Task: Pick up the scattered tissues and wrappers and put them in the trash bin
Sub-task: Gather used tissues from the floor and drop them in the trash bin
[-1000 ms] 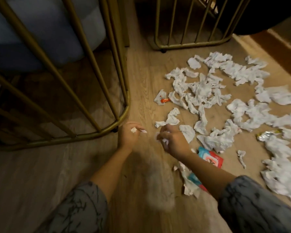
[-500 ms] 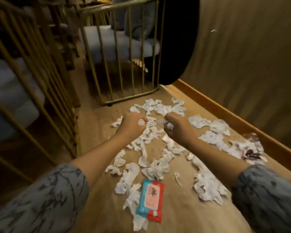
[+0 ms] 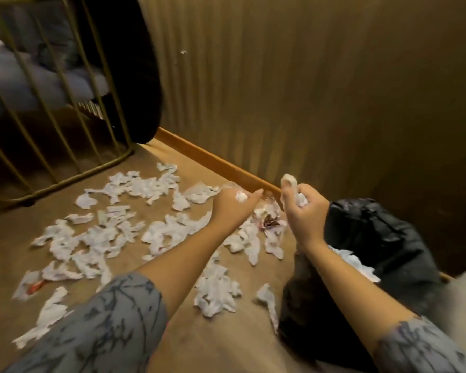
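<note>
White crumpled tissues (image 3: pixel 105 238) lie scattered across the wooden floor (image 3: pixel 6 259), near a gold metal frame (image 3: pixel 65 146) at the upper left. The left hand (image 3: pixel 233 204) hangs over the litter, its grip curled around a small tissue wad (image 3: pixel 241 196). The right hand (image 3: pixel 303 208) is raised over the black-lined trash bin (image 3: pixel 374 238), its grip closed on a tissue clump (image 3: pixel 289 181) that pokes above the fingers. More tissue shows inside the bin, under the right wrist.

Torn white tissues (image 3: pixel 97 235) were strewn all over the floor, black-bagged trash bin (image 3: pixel 382 254) sat open at right, some tissue inside
</note>
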The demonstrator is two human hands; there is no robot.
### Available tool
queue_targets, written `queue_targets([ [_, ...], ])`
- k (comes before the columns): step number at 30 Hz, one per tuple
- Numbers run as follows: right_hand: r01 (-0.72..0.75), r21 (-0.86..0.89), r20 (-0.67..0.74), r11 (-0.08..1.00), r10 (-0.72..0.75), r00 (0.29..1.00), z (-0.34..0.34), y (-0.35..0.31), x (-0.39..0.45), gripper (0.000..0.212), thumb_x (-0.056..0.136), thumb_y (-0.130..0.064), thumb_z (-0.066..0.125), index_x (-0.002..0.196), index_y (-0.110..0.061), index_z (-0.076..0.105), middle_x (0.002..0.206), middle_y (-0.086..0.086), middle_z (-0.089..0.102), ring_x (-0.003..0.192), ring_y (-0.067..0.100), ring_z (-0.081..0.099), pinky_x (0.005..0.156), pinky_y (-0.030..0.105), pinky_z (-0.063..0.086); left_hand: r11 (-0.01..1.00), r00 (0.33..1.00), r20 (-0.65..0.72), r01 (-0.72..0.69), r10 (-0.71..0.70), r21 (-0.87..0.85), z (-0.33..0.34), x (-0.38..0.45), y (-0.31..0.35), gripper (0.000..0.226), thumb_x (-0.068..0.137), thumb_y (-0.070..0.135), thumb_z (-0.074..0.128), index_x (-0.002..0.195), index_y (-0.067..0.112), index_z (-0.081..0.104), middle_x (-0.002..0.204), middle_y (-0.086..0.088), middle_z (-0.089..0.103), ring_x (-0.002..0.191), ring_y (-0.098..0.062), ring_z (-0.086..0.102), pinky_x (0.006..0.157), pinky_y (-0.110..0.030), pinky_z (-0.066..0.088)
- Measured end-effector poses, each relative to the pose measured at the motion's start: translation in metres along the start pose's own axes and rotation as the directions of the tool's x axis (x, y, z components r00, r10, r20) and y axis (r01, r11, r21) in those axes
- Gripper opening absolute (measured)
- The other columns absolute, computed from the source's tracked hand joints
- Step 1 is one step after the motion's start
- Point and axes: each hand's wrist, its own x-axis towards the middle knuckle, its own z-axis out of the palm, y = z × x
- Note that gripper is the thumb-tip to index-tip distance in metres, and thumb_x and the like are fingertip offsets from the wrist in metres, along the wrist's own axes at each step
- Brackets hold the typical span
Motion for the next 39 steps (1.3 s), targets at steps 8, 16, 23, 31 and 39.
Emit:
queue_targets([
  [8,-0.393,-0.026,-0.368,0.919,0.357,0.859,-0.088,0.059,-0.01,0.018,0.096,-0.029,0.058,0.083,-0.016,0.059,0.07,-0.009,0.057,0.063,0.007,0.054,0.056,0.025,0.042,0.794,0.918,0.288,0.385,-0.273,-0.471,0.124,-0.012,0.056,0.015,0.091,0.037,0.059,0.097,0.024,0.054,0.088,0.009,0.055,0.08,-0.011,0.051,0.079,-0.032,0.041],
  [16,-0.595,-0.224,-0.326,0.772,0.516,0.792,-0.13,0.09,-0.027,0.039,0.082,-0.034,0.066,0.119,-0.032,0.052,0.108,-0.011,0.053,0.115,0.021,0.053,0.102,0.055,0.039,0.865,0.941,0.329,0.227,-0.077,-0.448,0.154,-0.01,0.04,0.026,0.085,0.026,0.07,0.106,0.012,0.066,0.091,0.003,0.064,0.081,-0.007,0.058,0.061,-0.015,0.044],
  [23,-0.341,-0.152,-0.225,0.928,0.303,0.926,-0.071,0.047,-0.036,0.019,0.089,-0.012,0.057,0.105,-0.022,0.061,0.104,-0.003,0.064,0.105,0.017,0.058,0.09,0.034,0.05,0.972,0.967,0.247,0.0,0.06,-0.237,0.079,0.027,-0.026,0.013,0.09,0.024,0.063,0.103,0.02,0.065,0.101,0.001,0.067,0.093,-0.012,0.063,0.073,-0.021,0.054],
  [31,-0.191,-0.133,0.385,0.973,0.228,0.894,0.066,0.035,-0.076,0.017,0.091,-0.015,0.059,0.107,-0.019,0.064,0.093,-0.006,0.064,0.084,0.005,0.06,0.07,0.018,0.047,0.979,0.979,0.184,0.121,-0.091,-0.163,-0.009,0.029,-0.166,0.01,0.089,0.02,0.066,0.098,0.017,0.066,0.094,-0.007,0.069,0.085,-0.02,0.067,0.07,-0.027,0.05],
  [39,-0.128,-0.776,0.484,0.617,0.714,0.506,0.073,0.148,-0.203,0.048,0.093,-0.041,0.052,0.137,-0.025,0.042,0.154,0.012,0.028,0.145,0.035,0.012,0.115,0.049,0.015,0.809,0.877,-0.204,0.479,-0.434,0.34,-0.045,-0.028,-0.344,0.032,0.075,0.036,0.068,0.105,0.026,0.064,0.126,-0.011,0.058,0.123,-0.032,0.046,0.104,-0.046,0.036],
])
